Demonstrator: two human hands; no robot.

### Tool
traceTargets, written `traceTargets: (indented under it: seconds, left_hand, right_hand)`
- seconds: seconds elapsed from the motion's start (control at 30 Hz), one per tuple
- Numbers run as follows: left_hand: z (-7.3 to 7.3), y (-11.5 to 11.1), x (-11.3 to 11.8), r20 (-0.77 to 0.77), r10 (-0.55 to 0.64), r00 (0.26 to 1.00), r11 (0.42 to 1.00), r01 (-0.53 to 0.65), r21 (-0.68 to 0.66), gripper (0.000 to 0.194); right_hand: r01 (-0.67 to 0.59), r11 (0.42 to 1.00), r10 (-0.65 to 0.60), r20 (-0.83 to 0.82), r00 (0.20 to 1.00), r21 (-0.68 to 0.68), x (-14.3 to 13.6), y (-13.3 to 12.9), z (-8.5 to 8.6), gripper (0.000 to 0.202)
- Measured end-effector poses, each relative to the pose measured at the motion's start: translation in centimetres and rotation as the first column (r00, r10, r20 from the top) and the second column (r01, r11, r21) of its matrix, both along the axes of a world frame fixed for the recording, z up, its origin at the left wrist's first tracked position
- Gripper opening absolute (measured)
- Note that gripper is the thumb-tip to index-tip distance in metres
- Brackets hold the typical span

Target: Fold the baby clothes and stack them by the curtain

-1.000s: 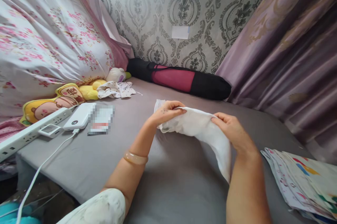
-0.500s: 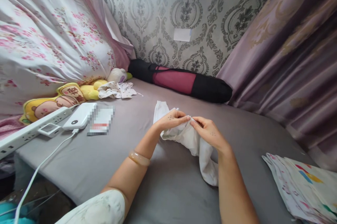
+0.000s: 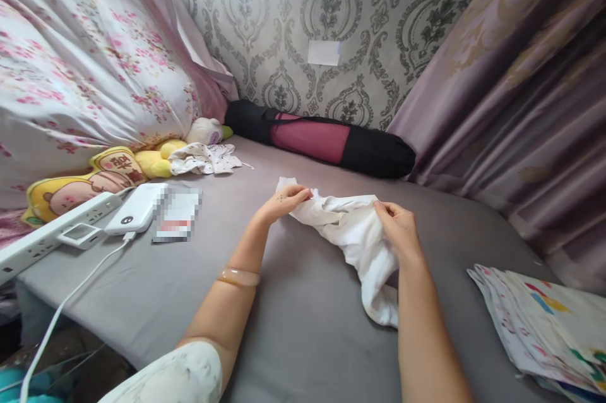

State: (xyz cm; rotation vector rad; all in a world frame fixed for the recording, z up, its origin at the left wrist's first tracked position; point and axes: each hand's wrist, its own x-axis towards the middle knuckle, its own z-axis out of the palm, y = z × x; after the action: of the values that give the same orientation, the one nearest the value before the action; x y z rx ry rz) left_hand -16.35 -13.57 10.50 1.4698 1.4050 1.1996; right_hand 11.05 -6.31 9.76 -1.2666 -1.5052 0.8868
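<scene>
Head: cloth point(image 3: 357, 234) held; bag point(image 3: 310, 141), contents hidden.

Left fingers point(image 3: 299, 196) and right fingers point(image 3: 385, 214) now apart on the white cloth point(image 3: 357, 242), no longer together.

We have the cloth point(image 3: 353, 235) over the middle of the sheet point(image 3: 303, 346). Behind it, the bag point(image 3: 310, 141) lies along the wall point(image 3: 284, 8). To our left sits the power bank point(image 3: 137, 208); farther left, the strip point(image 3: 52, 244), with toys point(image 3: 154, 163) behind. To our right, the pile point(image 3: 544, 327) lies before the curtain point(image 3: 511, 131).
</scene>
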Motion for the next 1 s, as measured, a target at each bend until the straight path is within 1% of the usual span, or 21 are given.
traceTargets:
  seconds: [0.1,0.2,0.27,0.37,0.47,0.6,0.73,0.87,1.0]
  left_hand:
    - [-0.8,0.3,-0.6,0.028,0.029,0.999,0.999,-0.029,-0.018,0.035]
    - [-1.2,0.4,-0.7,0.026,-0.003,1.0,1.0,0.003,-0.003,0.036]
    - [-1.5,0.6,-0.5,0.003,-0.031,1.0,0.999,0.03,0.023,0.035]
    - [-1.6,0.8,0.1,-0.083,-0.041,0.996,0.997,0.046,0.064,0.034]
    - [-1.6,0.8,1.0,-0.153,-0.022,0.988,0.996,0.036,0.084,0.032]
    - [-1.3,0.8,1.8,-0.17,-0.01,0.985,0.994,0.027,0.102,0.032]
    - [-1.0,0.9,1.5,-0.161,0.003,0.987,0.993,0.016,0.118,0.031]
    - [-0.9,1.0,0.8,-0.21,0.049,0.977,0.986,-0.014,0.163,0.03]
    - [-0.5,0.9,0.8,-0.221,0.062,0.973,0.985,-0.024,0.171,0.034]
  right_hand:
    - [0.048,0.997,-0.051,-0.05,0.997,-0.054,0.4,0.4,-0.5,0.047]
    - [0.058,0.996,-0.062,-0.053,0.997,-0.068,0.5,0.5,-0.6,0.048]
    - [0.061,0.996,-0.065,-0.047,0.997,-0.066,0.5,0.5,-0.5,0.048]
    - [0.064,0.996,-0.067,-0.045,0.997,-0.059,0.5,0.4,-0.2,0.049]
    - [0.029,0.998,-0.034,-0.074,0.997,-0.061,0.4,0.0,0.4,0.049]
    - [-0.022,0.998,0.016,-0.108,0.994,-0.055,0.5,-0.6,1.1,0.05]
    - [-0.041,0.998,0.036,-0.116,0.993,-0.041,0.9,-0.6,1.2,0.052]
    - [-0.07,0.997,0.066,-0.105,0.992,-0.041,0.9,-0.4,0.8,0.053]
    - [-0.103,0.994,0.097,-0.121,0.988,-0.042,0.8,-0.4,0.6,0.051]
